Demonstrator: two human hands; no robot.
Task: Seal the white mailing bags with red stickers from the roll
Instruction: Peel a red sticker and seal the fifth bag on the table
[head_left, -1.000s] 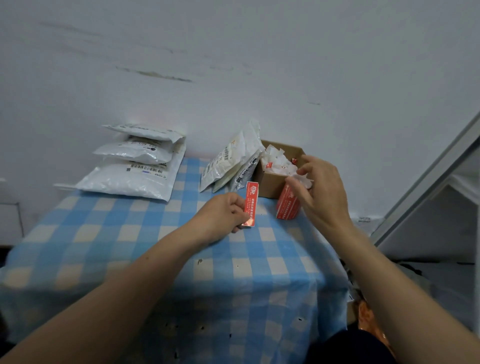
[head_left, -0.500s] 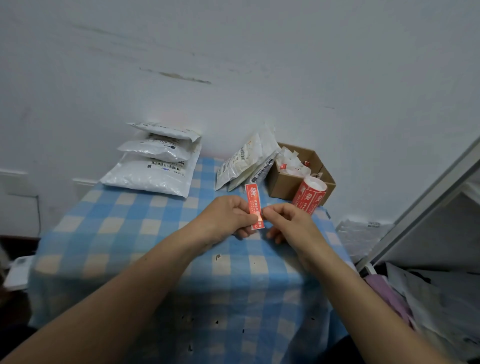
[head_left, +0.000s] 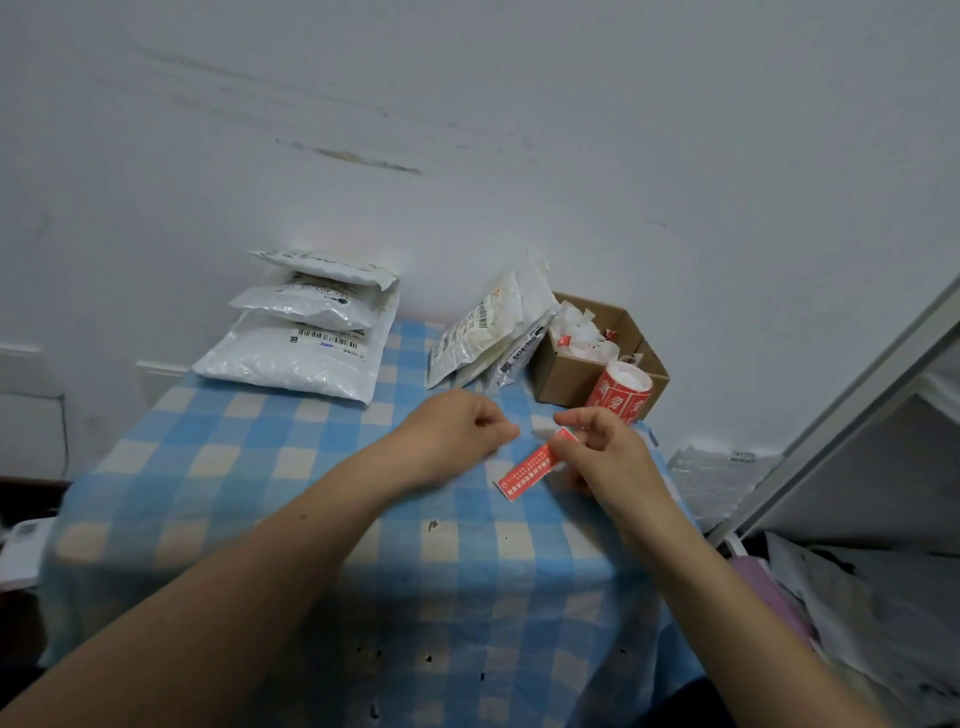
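So the sticker (head_left: 530, 470) is hanging from the right hand (head_left: 602, 457) only now. Thumb and fingers are pinching its top end, and it's tilting down-left just over the tablecloth (head_left: 260, 493). Half a second ago both hands were holding it upright between them. The left hand (head_left: 462, 436) is letting go and pulling off to the left. Its fingers are curling in with the tips pressing together, and I'm not seeing anything between them, though it's a bit blurry. The roll (head_left: 621, 392) is sitting where it was, touching the front of the box (head_left: 571, 374). A few bags (head_left: 483, 332) are leaning on the box's left side. The stack (head_left: 306, 332) is lying at the table's far left, well apart from the hands.
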